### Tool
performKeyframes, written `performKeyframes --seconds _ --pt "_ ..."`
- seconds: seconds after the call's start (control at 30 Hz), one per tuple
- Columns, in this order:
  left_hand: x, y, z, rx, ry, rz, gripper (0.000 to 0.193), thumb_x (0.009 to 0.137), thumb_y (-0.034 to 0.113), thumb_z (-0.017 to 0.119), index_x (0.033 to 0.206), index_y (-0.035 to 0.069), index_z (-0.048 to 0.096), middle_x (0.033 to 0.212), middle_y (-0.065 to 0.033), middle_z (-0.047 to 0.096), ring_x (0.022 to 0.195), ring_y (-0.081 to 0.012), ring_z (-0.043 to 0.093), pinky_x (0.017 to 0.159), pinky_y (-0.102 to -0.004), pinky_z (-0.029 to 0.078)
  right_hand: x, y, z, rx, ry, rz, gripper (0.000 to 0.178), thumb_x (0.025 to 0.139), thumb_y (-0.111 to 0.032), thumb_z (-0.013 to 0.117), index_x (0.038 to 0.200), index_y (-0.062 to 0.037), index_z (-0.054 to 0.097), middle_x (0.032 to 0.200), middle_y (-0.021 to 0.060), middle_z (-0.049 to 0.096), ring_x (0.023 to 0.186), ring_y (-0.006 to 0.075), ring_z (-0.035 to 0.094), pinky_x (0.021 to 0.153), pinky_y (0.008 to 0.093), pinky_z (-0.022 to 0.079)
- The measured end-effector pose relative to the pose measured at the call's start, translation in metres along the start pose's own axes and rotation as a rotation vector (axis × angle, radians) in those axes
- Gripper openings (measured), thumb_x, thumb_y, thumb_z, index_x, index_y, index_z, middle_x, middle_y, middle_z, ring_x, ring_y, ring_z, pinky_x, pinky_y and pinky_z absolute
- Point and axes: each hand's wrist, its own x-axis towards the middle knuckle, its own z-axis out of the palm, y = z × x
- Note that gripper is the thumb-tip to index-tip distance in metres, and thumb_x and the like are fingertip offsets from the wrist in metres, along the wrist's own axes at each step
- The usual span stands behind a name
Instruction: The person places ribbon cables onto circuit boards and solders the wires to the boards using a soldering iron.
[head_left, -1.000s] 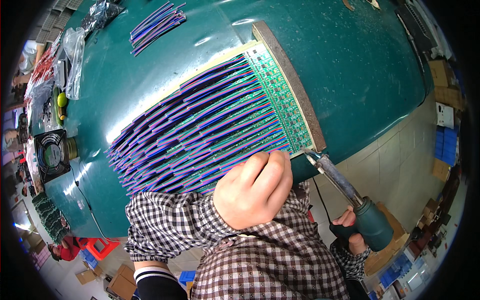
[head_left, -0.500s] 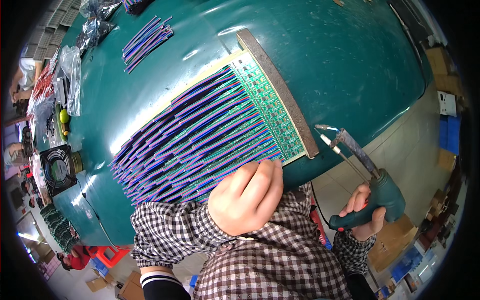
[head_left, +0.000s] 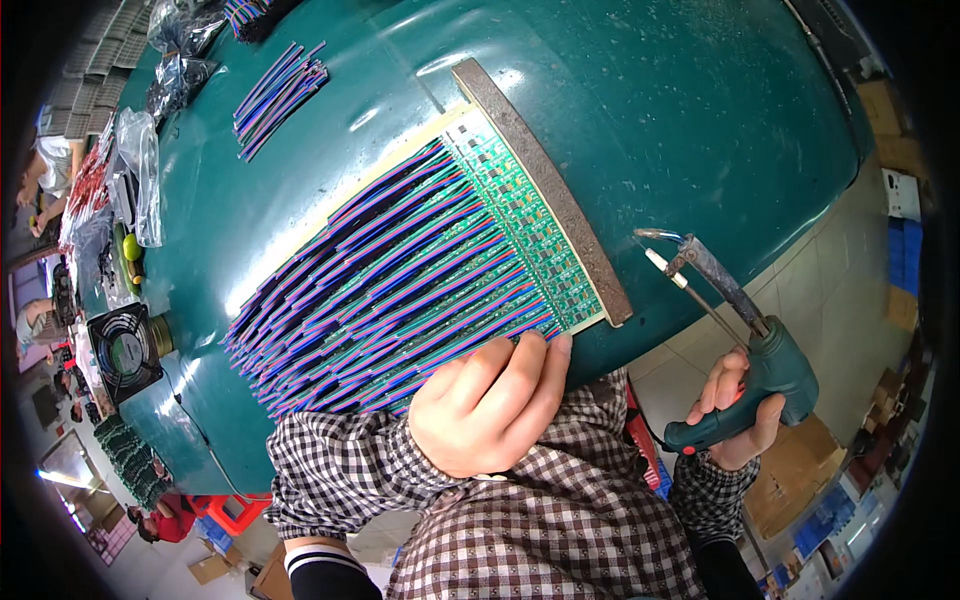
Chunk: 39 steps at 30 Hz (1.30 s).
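Note:
A panel of small green circuit boards [head_left: 530, 225] lies on the table, with rows of flat multicoloured ribbon wires [head_left: 370, 280] fanning out to its left. My left hand [head_left: 490, 405] rests at the panel's near edge, fingers bent and pressed together on the nearest wire by the board's lower corner; its fingertips partly hide that wire. To the right, off the panel, my right hand [head_left: 745, 440] is wrapped around the handle of a green soldering gun [head_left: 785, 370]. The gun's metal tip points left, in the air near the end of a brown bar [head_left: 545, 190] along the panel's right edge.
A loose bundle of ribbon wires [head_left: 280, 100] lies at the far left of the green table [head_left: 680, 130]. A black fan [head_left: 125, 345] stands at the left edge, near clear plastic bags [head_left: 140, 180]. Other people sit further left. Cardboard boxes [head_left: 800, 470] are on the floor at right.
The whole view has shifted slightly. The soldering gun's tip sits a little farther from the panel's near corner. My left fingertips have slid slightly right, close to that corner.

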Motion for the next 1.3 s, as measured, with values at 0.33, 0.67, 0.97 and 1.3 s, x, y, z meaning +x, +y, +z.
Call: performKeyframes --seconds 0.33,0.67,0.97,1.3 --pt "0.001 0.001 -0.005 -0.079 -0.059 -0.066 0.043 0.064 0.005 0.073 0.106 0.005 0.079 0.105 -0.0093 0.069 0.083 -0.0196 0.065 0.066 -0.0278 0.056 0.004 0.001 -0.001 -0.022 0.021 0.003 0.084 0.099 -0.059 0.057 0.133 0.0174 0.047 0.088 0.0081 0.059 0.084 0.0222 0.062 0.062 0.0368 0.066" --pt "-0.005 -0.003 -0.001 -0.041 -0.019 -0.011 0.034 0.070 0.013 0.070 0.102 0.003 0.077 0.105 -0.0084 0.072 0.086 -0.0175 0.069 0.067 -0.0249 0.051 0.010 0.002 0.000 0.000 0.036 -0.019 0.084 0.099 -0.061 0.057 0.132 0.0163 0.048 0.087 0.0072 0.059 0.082 0.0211 0.061 0.059 0.0351 0.064" --pt "-0.010 0.002 0.005 -0.057 -0.004 -0.086 0.037 0.072 0.013 0.071 0.108 0.006 0.078 0.107 -0.0064 0.071 0.087 -0.0173 0.067 0.068 -0.0254 0.051 0.016 0.006 -0.005 0.014 0.025 -0.056 0.082 0.101 -0.060 0.053 0.130 0.0164 0.048 0.086 0.0074 0.058 0.081 0.0203 0.061 0.058 0.0339 0.064" --pt "-0.009 0.005 0.006 -0.089 -0.018 -0.147 0.040 0.071 0.010 0.072 0.111 0.006 0.078 0.109 -0.0074 0.069 0.088 -0.0181 0.066 0.070 -0.0277 0.051 0.021 0.008 -0.004 -0.008 0.028 -0.052 0.083 0.101 -0.061 0.053 0.130 0.0161 0.048 0.086 0.0077 0.058 0.080 0.0200 0.062 0.057 0.0338 0.063"
